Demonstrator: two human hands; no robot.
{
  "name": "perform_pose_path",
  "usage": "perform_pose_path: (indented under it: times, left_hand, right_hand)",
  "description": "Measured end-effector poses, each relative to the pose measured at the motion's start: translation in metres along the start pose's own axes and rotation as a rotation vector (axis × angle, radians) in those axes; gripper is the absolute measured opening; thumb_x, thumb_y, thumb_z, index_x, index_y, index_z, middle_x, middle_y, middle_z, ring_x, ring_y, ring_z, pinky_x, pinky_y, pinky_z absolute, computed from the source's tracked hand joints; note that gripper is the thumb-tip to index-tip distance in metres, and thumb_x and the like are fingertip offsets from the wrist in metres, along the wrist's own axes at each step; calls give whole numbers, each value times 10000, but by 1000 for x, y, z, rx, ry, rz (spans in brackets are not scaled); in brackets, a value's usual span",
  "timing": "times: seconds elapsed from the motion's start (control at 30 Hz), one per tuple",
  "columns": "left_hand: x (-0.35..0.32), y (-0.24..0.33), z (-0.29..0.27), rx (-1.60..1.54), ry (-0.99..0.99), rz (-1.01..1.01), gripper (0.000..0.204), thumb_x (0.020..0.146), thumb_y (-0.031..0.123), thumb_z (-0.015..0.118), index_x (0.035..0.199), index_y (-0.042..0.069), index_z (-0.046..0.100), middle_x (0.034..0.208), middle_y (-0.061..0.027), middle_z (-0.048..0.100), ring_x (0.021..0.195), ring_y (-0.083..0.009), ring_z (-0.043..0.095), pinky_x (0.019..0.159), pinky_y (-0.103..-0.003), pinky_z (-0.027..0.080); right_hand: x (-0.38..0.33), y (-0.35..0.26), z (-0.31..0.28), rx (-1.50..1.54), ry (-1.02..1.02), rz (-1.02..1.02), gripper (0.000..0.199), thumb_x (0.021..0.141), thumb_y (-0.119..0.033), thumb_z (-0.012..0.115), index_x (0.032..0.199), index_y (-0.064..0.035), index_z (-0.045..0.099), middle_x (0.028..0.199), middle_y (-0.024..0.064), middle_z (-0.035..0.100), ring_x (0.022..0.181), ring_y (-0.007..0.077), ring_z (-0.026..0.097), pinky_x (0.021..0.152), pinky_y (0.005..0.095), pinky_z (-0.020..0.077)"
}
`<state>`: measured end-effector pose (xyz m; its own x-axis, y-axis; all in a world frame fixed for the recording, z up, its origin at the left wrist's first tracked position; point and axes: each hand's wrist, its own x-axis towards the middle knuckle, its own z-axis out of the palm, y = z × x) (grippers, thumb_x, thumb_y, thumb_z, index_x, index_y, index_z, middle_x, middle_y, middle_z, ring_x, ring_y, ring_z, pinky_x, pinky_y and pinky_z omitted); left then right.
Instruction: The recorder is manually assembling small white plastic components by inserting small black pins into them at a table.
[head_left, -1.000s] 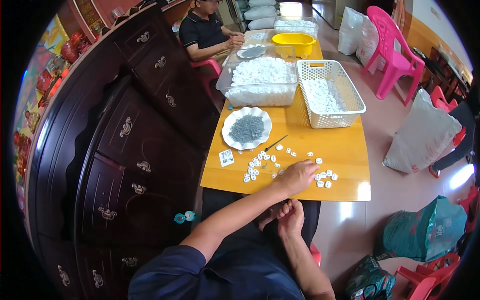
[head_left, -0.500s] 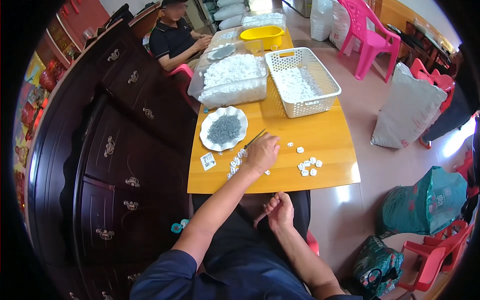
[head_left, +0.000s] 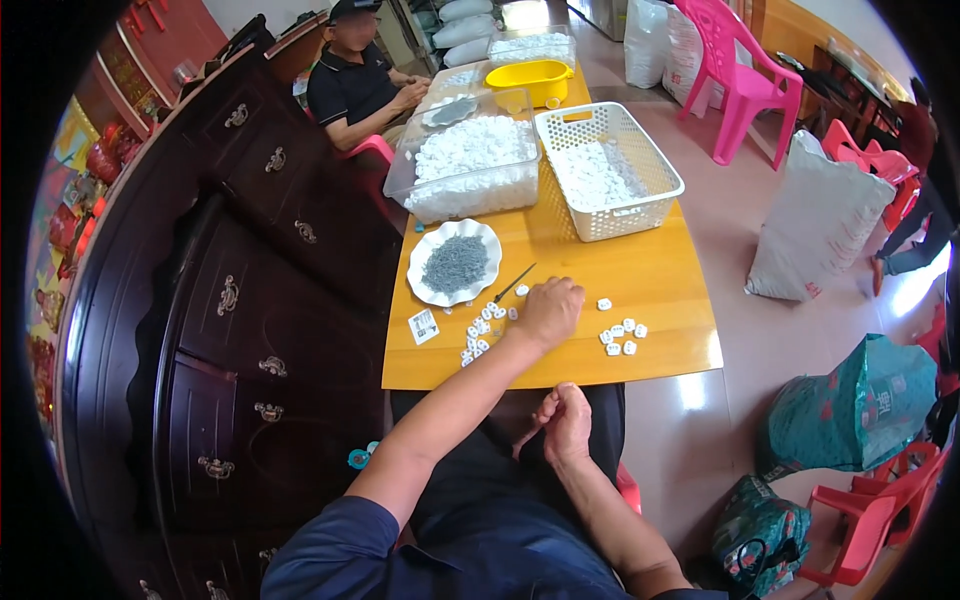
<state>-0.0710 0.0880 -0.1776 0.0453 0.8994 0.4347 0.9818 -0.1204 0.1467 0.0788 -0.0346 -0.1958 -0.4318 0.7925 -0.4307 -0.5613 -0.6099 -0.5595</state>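
Observation:
Over the wooden table (head_left: 660,270), my left hand (head_left: 553,315) bends its fingers down to the tabletop; whatever they pinch is hidden beneath them. Just left of it lie a thin dark rod (head_left: 515,283) and a loose cluster of small white plastic pieces (head_left: 488,318) with dark holes. Another group of such white pieces (head_left: 617,335) is to its right. At the table's near edge, above my lap, my right hand (head_left: 567,425) is closed, its contents not visible. A white scalloped plate (head_left: 418,285) holds a heap of tiny grey screw-like pieces (head_left: 456,264).
A clear tub (head_left: 462,203) and a white perforated basket (head_left: 625,222), both holding white pieces, stand farther back, before a yellow tub (head_left: 528,82). A small white label (head_left: 424,326) lies near the left edge. Another person (head_left: 350,90) sits at far left; a dark cabinet (head_left: 190,330) is beside me.
My left hand has moved right and slightly nearer. A white piece now shows beside the dark rod, left of that hand. My right hand stays at the table edge, slightly turned.

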Motion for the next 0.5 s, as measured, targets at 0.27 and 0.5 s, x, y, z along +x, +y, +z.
perform_pose_path:
  times: [0.27,0.5]
  left_hand:
    - [-53,40,-69,-517,-104,-213,146,915,157,645,923,34,722,853,-156,710,796,-352,699,687,-435,548]
    - [-113,38,-104,-532,-84,-135,91,891,74,684,942,2,706,874,-143,697,783,-337,685,688,-397,547]
  right_hand:
    - [5,-9,-2,-23,-5,-104,337,1092,-397,472,1023,-89,590,833,42,643,681,128,607,652,271,498]
    - [5,-5,-6,-99,-195,39,389,1096,-420,468,978,-82,622,802,16,629,671,110,582,637,259,482]
